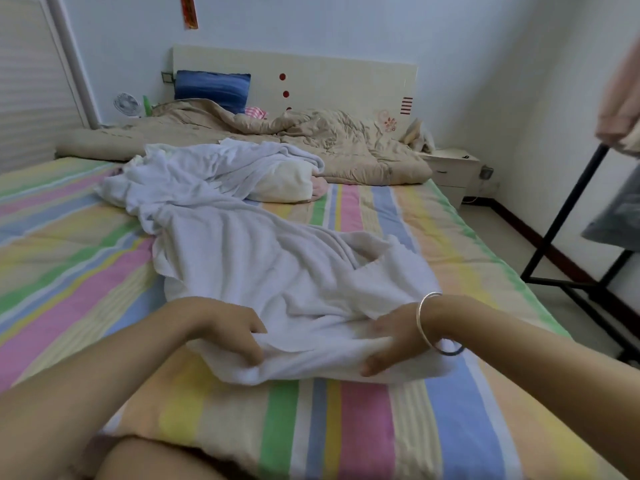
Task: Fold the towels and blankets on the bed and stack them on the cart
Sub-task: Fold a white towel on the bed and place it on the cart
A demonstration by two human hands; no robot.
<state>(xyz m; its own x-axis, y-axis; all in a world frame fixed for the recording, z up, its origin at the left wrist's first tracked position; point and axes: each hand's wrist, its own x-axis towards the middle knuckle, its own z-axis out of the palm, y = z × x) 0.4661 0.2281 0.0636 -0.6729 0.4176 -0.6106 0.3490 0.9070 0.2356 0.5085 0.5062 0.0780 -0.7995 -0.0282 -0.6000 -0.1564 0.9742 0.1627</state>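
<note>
Both hands grip the white towel's [277, 271] near edge, left hand [232, 330] and right hand [391, 341]; pull it flat on the bed [346, 427] before folding.

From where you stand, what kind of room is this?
Most likely a home bedroom: a bed with a headboard, a crumpled beige quilt and a nightstand beside it. The left hand and right hand grip a white towel.
</note>
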